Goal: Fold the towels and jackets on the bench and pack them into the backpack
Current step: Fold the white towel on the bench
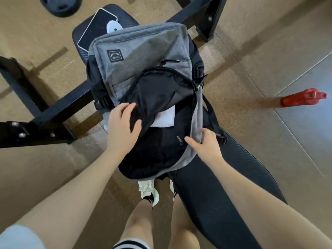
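A grey backpack [142, 49] with a black lining lies on the black bench [215, 186], its main compartment unzipped and gaping toward me. Inside, black fabric fills the opening and a folded white towel [166, 118] shows beneath the flap. My left hand [122, 123] grips the black inner flap at the opening's left side, thumb over the cloth. My right hand [206, 143] pinches the grey rim of the backpack on the right side, beside a zipper pull [179, 140].
A dark tablet-like device [95, 27] with a white object on it lies on the bench's far end behind the backpack. Black steel rack beams [36, 112] cross the floor at left. A weight plate [59, 4] sits far left, a red object [303, 97] at right.
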A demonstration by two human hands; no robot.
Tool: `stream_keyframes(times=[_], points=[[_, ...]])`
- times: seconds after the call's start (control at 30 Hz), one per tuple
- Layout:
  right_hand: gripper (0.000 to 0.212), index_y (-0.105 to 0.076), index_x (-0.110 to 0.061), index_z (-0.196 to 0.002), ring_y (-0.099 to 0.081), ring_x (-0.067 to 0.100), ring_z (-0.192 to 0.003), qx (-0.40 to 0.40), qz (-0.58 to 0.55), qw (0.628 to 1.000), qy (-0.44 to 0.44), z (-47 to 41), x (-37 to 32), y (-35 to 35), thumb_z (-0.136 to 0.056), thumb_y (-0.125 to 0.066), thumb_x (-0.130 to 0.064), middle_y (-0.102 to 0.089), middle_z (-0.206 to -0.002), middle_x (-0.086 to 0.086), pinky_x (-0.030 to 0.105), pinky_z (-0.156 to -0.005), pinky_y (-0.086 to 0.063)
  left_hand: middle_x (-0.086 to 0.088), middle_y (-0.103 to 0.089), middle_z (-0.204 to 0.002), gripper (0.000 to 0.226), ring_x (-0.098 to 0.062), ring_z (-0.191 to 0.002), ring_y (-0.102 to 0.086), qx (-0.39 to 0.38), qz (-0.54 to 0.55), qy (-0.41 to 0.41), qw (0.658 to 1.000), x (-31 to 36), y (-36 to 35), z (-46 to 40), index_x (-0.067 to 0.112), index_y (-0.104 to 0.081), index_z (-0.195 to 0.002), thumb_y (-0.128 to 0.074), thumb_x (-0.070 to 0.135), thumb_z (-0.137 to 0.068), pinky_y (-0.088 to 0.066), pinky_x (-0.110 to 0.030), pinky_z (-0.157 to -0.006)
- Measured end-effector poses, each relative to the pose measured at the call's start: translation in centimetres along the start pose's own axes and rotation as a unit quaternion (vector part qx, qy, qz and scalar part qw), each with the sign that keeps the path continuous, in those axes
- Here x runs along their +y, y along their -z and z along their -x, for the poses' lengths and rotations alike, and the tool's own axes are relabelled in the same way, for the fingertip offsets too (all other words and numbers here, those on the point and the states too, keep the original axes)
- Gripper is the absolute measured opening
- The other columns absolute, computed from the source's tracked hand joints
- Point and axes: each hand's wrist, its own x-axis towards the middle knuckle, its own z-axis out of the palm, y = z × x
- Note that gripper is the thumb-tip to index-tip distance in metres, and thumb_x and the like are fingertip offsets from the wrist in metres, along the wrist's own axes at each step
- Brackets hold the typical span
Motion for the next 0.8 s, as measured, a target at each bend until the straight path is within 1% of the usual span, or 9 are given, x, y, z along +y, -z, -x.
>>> stream_keyframes(times=[0.07,0.13,0.23,0.3,0.37,0.47,0.67,0.73,0.8], points=[[0.072,-0.036,-0.013,-0.137,-0.043,0.020,-0.123,-0.011,-0.009,0.999,-0.035,1.7,0.8,-1.5,-0.082,-0.065,-0.047,-0.036,-0.140,0.003,0.032,-0.090,-0.041,-0.022,-0.035,-0.141,0.054,-0.037,-0.130,-0.032,0.025,-0.015,0.122,0.992,-0.8,-0.4,2.7,0.006,-0.040,-0.137,-0.060,0.018,-0.088,-0.027,-0.043,-0.104],[0.060,-0.042,-0.013,-0.129,-0.048,0.018,-0.109,0.017,-0.015,0.999,-0.036,2.2,1.1,-2.8,-0.083,-0.066,-0.042,-0.041,-0.128,0.002,0.030,-0.082,-0.041,-0.019,-0.021,-0.150,0.067,-0.036,-0.136,-0.023,-0.020,0.008,0.271,0.962,-1.6,-1.3,4.9,0.010,-0.026,-0.145,-0.061,0.022,-0.089,-0.026,-0.045,-0.106],[0.019,-0.046,-0.013,-0.093,-0.046,0.017,-0.081,0.065,-0.018,0.998,-0.017,1.4,0.9,-4.3,-0.089,-0.060,-0.026,-0.049,-0.094,0.002,0.028,-0.065,-0.037,-0.013,-0.021,-0.152,0.079,-0.033,-0.136,-0.028,-0.070,0.183,0.454,0.869,-3.7,-3.6,7.0,0.016,-0.013,-0.148,-0.062,0.028,-0.088,-0.031,-0.046,-0.107],[0.026,-0.034,-0.014,-0.073,-0.042,0.018,-0.068,0.090,-0.059,0.994,-0.024,0.8,0.8,-5.0,-0.093,-0.051,-0.018,-0.043,-0.073,0.001,0.026,-0.054,-0.032,-0.011,-0.039,-0.144,0.069,-0.032,-0.127,-0.043,-0.058,0.302,0.507,0.805,-4.8,-5.0,8.0,0.014,-0.026,-0.145,-0.063,0.025,-0.087,-0.038,-0.044,-0.103],[0.033,-0.029,-0.016,-0.067,-0.036,0.014,-0.059,0.118,-0.094,0.988,-0.021,1.0,0.7,-5.0,-0.095,-0.045,-0.016,-0.037,-0.066,-0.001,0.026,-0.053,-0.029,-0.009,-0.052,-0.130,0.048,-0.031,-0.117,-0.051,-0.033,0.305,0.513,0.802,-4.9,-5.2,8.7,0.009,-0.041,-0.134,-0.057,0.017,-0.090,-0.041,-0.038,-0.095],[0.023,-0.038,-0.011,-0.075,-0.035,0.011,-0.058,0.150,-0.128,0.980,-0.001,2.6,0.6,-4.1,-0.097,-0.042,-0.016,-0.038,-0.065,-0.003,0.028,-0.056,-0.030,-0.005,-0.055,-0.117,0.035,-0.022,-0.102,-0.052,0.016,0.308,0.486,0.818,-4.0,-3.7,9.4,0.008,-0.047,-0.127,-0.048,0.007,-0.093,-0.038,-0.030,-0.082],[0.023,-0.040,-0.006,-0.073,-0.029,0.010,-0.059,0.225,-0.206,0.950,0.064,5.0,-3.1,1.7,-0.095,-0.043,-0.014,-0.034,-0.065,-0.002,0.028,-0.059,-0.026,0.005,-0.057,-0.090,0.025,-0.011,-0.079,-0.053,0.047,0.427,0.441,0.788,1.6,0.4,9.6,0.020,-0.046,-0.102,-0.046,-0.002,-0.091,-0.043,-0.031,-0.084],[0.024,-0.046,0.001,-0.078,-0.034,0.012,-0.064,0.249,-0.214,0.940,0.090,5.1,-4.3,4.1,-0.094,-0.044,-0.017,-0.039,-0.068,0.001,0.029,-0.063,-0.030,0.007,-0.059,-0.087,0.025,-0.016,-0.084,-0.058,0.033,0.456,0.435,0.775,3.5,1.0,9.3,0.023,-0.051,-0.088,-0.048,-0.002,-0.090,-0.046,-0.038,-0.089],[0.020,-0.054,-0.003,-0.090,-0.043,0.012,-0.073,0.249,-0.208,0.942,0.090,4.8,-4.7,6.1,-0.095,-0.046,-0.021,-0.048,-0.079,0.001,0.027,-0.070,-0.034,0.001,-0.064,-0.092,0.028,-0.027,-0.096,-0.062,0.010,0.474,0.427,0.770,5.2,0.5,9.4,0.027,-0.054,-0.084,-0.049,0.000,-0.090,-0.048,-0.047,-0.091]])
